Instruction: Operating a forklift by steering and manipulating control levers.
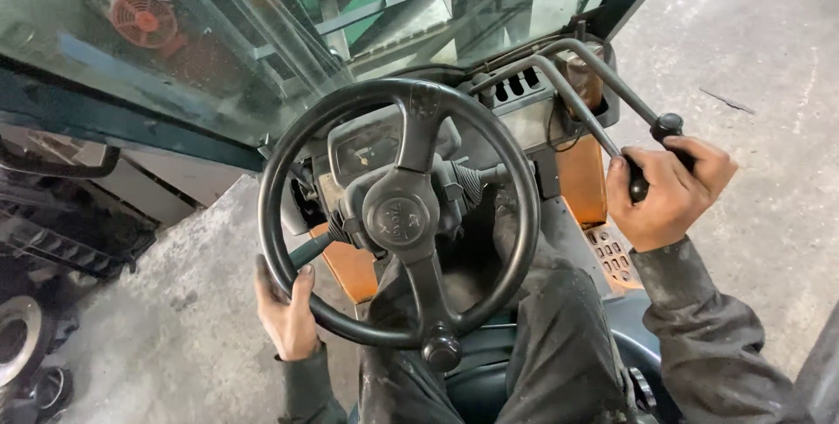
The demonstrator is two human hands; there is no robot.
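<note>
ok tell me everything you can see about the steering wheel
The black, round, three-spoke steering wheel looks like moulded plastic or rubber, scuffed and dusty. A rounded centre hub joins the spokes, and a black spinner knob sits on the rim at its near edge. It is tilted toward the seated person, above their dark trousers and in front of the small gauge panel. The left hand grips its lower-left rim; the right hand is off it, on a black lever knob.
</note>
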